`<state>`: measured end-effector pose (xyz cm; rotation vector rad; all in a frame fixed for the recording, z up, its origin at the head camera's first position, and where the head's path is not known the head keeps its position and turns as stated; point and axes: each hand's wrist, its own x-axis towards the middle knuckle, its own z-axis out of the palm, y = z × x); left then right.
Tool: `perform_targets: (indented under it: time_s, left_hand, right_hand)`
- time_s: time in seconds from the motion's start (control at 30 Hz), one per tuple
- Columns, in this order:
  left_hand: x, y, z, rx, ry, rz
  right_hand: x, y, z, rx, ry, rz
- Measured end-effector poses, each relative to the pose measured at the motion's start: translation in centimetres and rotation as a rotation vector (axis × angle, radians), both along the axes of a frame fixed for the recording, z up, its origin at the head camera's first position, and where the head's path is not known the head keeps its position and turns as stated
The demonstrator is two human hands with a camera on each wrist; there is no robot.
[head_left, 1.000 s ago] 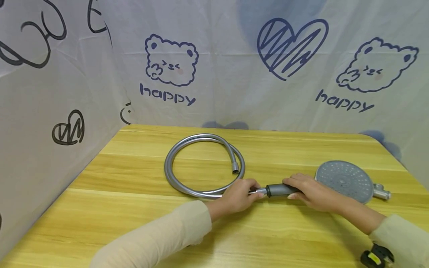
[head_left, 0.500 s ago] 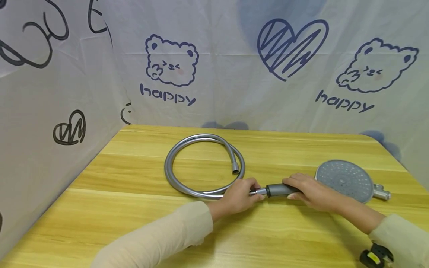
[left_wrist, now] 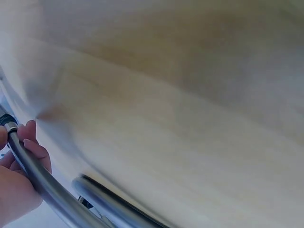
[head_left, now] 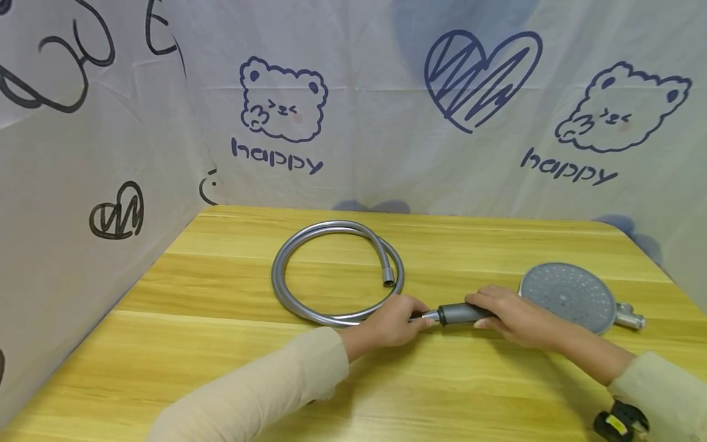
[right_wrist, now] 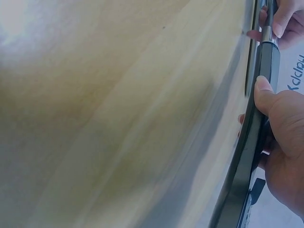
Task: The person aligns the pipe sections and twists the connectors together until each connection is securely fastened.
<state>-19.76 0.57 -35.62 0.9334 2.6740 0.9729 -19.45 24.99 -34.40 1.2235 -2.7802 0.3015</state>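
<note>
A grey handheld shower head (head_left: 567,297) lies face up at the right, its handle (head_left: 461,313) pointing left. My right hand (head_left: 510,316) grips that handle, thumb along its near side in the right wrist view. My left hand (head_left: 394,320) pinches the silver end fitting (head_left: 430,316) of a shower hose (head_left: 280,270), right at the handle's end. The hose lies coiled in a ring on the table, its other end fitting (head_left: 388,277) free inside the coil. In the left wrist view the hose (left_wrist: 45,183) runs through the left hand's curled fingers.
A small chrome fitting (head_left: 629,316) lies just right of the shower head. The wooden table (head_left: 221,368) ends at the back against a white cloth (head_left: 381,135) with drawn bears and hearts. A black device with a yellow label (head_left: 621,422) sits by the right sleeve.
The left hand and forearm shift very slightly while the fingers stay on the hose fitting. The right hand, shower head and coil stay almost where they were.
</note>
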Motion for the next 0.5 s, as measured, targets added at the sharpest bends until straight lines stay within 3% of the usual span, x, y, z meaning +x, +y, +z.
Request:
perform_targets:
  time_s: [0.5]
  left_hand:
    - [0.25, 0.29, -0.37, 0.050, 0.030, 0.093]
  right_hand:
    - [-0.12, -0.10, -0.14, 0.001, 0.023, -0.004]
